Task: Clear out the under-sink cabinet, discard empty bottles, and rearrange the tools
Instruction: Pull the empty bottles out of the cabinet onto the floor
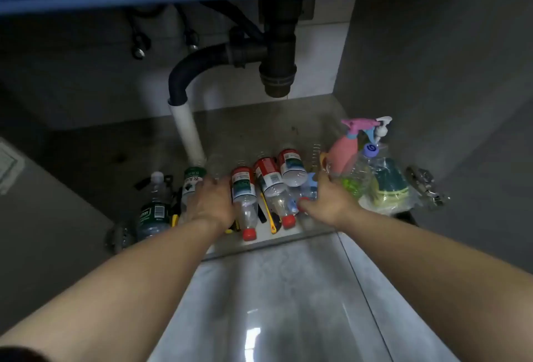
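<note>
Several clear plastic bottles lie on the cabinet floor (259,128) near its front edge. Three have red labels (243,188) (268,174) (291,164), two of them with red caps towards me. A green-label bottle (193,180) stands left of them, and a dark-green-label bottle (153,213) further left. My left hand (212,203) rests palm down between the green-label bottle and the nearest red-label bottle. My right hand (328,200) closes thumb and fingers around a blue-label bottle (310,190). Yellow-and-black tools (270,219) lie partly hidden under the bottles.
At right stand a pink spray bottle (346,151), a white pump bottle (380,128), a blue-capped bottle (370,150) and a bag of sponges (389,185). A black drain trap (278,53) and a white pipe (187,133) hang above. A glossy tiled floor (274,304) lies below.
</note>
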A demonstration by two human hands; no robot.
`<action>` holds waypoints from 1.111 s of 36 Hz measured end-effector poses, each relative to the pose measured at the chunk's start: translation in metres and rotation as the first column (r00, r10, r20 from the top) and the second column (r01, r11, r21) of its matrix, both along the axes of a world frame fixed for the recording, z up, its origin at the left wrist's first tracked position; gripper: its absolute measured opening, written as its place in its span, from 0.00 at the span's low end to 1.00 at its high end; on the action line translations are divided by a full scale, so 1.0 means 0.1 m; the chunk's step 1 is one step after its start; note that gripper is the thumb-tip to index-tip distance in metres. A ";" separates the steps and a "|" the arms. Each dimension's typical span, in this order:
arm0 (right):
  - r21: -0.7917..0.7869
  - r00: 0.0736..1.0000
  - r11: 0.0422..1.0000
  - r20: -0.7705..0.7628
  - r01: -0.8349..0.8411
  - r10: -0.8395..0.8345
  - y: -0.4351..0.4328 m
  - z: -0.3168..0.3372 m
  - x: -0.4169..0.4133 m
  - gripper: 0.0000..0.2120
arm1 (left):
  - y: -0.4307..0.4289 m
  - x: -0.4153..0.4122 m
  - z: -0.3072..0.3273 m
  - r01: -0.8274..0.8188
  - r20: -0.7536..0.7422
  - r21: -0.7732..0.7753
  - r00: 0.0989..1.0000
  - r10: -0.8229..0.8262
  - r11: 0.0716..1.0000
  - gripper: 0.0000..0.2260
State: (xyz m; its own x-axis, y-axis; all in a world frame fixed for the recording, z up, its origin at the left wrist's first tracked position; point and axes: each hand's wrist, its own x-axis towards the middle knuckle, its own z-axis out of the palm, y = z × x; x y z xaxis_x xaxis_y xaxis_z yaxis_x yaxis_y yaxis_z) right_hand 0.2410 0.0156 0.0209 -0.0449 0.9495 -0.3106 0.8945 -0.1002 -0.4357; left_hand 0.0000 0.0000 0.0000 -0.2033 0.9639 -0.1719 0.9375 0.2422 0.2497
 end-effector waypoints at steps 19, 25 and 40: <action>0.046 0.970 0.982 -0.169 0.184 -0.174 0.54 -0.40 -0.21 0.32 | 0.33 0.61 -0.53 -0.033 -0.090 -0.191 0.996 0.016 0.981 0.42; 0.074 0.944 0.990 -0.316 0.121 -0.092 0.32 -0.41 -0.04 0.27 | 0.27 0.65 -0.50 -0.081 0.044 -0.170 0.995 0.090 0.982 0.44; -0.132 0.938 0.983 -0.338 -0.127 0.076 -0.74 0.23 0.99 0.28 | -0.49 0.95 0.30 -0.016 0.716 -0.027 0.697 0.030 1.000 0.52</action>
State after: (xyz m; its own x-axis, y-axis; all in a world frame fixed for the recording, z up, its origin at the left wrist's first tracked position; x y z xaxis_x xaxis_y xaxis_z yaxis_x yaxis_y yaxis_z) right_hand 0.3404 -0.0583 0.0441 -0.2628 0.8782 -0.3996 0.7116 -0.1033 -0.6950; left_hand 0.0950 -0.0491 0.0296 -0.0335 0.9560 -0.2915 0.4707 0.2724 0.8392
